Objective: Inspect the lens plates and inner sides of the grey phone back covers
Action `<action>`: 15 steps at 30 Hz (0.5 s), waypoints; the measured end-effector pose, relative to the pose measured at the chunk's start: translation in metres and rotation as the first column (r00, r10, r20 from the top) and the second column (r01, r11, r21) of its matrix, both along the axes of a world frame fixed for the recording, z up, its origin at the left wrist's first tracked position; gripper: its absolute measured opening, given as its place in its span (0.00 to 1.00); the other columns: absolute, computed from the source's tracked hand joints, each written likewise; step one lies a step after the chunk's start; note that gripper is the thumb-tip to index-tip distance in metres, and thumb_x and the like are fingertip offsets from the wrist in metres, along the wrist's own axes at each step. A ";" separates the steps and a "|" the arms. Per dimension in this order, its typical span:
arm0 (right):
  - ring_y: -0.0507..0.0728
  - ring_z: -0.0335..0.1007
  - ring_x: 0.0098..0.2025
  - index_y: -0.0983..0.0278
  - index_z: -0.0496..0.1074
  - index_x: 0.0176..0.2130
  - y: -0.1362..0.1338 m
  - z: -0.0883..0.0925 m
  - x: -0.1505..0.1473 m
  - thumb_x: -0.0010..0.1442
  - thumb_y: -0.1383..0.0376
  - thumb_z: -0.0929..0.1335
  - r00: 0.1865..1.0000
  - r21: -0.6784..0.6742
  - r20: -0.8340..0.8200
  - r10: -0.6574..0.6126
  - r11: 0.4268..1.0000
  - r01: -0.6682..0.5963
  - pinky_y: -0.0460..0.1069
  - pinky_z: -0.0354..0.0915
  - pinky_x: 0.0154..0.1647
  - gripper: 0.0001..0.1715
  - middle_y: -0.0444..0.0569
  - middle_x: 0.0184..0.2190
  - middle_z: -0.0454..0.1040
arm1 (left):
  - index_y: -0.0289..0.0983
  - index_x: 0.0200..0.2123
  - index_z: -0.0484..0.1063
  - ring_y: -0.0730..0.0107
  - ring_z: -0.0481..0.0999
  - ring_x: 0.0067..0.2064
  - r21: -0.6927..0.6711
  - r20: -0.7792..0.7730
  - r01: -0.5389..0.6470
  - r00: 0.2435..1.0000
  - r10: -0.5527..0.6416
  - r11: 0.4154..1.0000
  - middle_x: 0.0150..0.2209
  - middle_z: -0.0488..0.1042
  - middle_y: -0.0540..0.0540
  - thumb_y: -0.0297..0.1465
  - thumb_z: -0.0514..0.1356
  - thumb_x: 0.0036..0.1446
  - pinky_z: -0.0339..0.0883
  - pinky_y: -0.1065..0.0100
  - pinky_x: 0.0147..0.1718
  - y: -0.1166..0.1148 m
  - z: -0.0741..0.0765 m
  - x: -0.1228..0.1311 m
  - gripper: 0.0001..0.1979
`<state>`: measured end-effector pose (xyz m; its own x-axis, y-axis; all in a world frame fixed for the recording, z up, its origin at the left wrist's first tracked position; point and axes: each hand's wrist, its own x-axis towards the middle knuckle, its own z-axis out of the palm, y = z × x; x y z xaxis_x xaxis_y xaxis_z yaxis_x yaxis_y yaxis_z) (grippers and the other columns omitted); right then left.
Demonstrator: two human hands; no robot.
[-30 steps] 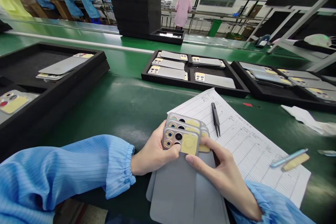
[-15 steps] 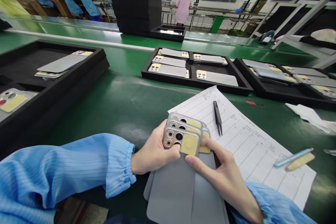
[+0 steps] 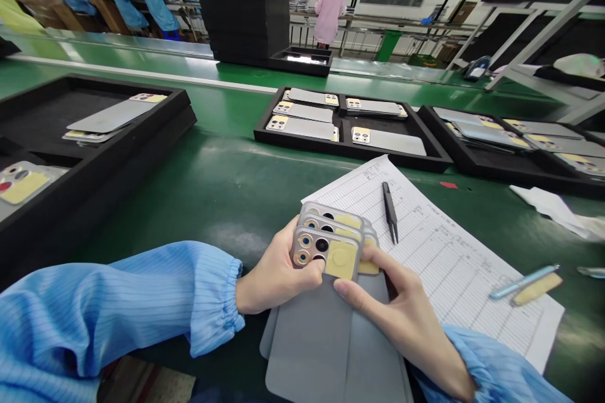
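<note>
Left hand (image 3: 276,274) closed, thumb pressing the top of fanned phone backs (image 3: 309,334), at six o'clock in view. Right hand (image 3: 409,308) half-curled, pinching their right side. Judgement: light, even edge pressure should prevent slipping, scuffing. From the stack: tweezers (image 3: 389,206), one o'clock, on ruled sheet (image 3: 437,264); black tray (image 3: 438,160), twelve.

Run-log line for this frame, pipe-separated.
left hand: holds gray panels | right hand: holds them too | tweezers: on paper sheet

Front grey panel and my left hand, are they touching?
Touching; in the head view, your left hand lays its thumb across the front grey panel.
</note>
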<state>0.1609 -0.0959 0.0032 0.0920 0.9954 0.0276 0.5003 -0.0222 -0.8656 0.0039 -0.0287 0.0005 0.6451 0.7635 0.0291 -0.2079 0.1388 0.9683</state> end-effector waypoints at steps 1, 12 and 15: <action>0.57 0.71 0.37 0.62 0.68 0.34 0.000 0.001 0.000 0.49 0.60 0.69 1.000 0.004 0.006 0.003 1.000 -0.003 0.48 0.67 0.35 0.11 0.45 0.34 0.75 | 0.34 0.46 0.58 0.64 0.70 0.49 0.001 -0.004 -0.004 1.000 0.004 1.000 0.47 0.70 0.43 0.21 0.54 0.49 0.64 0.67 0.47 0.000 0.000 0.000 0.20; 0.57 0.71 0.35 0.61 0.68 0.34 0.000 -0.002 -0.001 0.50 0.60 0.68 1.000 0.008 -0.005 0.000 1.000 0.000 0.48 0.67 0.35 0.10 0.45 0.33 0.75 | 0.34 0.46 0.59 0.62 0.70 0.48 -0.005 -0.010 -0.014 1.000 0.014 1.000 0.46 0.71 0.42 0.24 0.56 0.48 0.65 0.66 0.46 -0.001 -0.001 0.001 0.19; 0.56 0.71 0.36 0.61 0.68 0.34 0.000 -0.002 -0.001 0.50 0.60 0.69 1.000 -0.002 -0.014 0.002 1.000 -0.002 0.47 0.66 0.35 0.10 0.44 0.34 0.74 | 0.34 0.47 0.58 0.63 0.70 0.48 0.014 0.020 0.004 1.000 -0.005 1.000 0.46 0.70 0.42 0.23 0.55 0.50 0.64 0.66 0.47 0.000 -0.003 0.000 0.19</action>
<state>0.1602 -0.0962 0.0007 0.0902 0.9956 0.0248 0.4886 -0.0226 -0.8722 0.0040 -0.0289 -0.0023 0.6478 0.7600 0.0524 -0.2263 0.1263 0.9658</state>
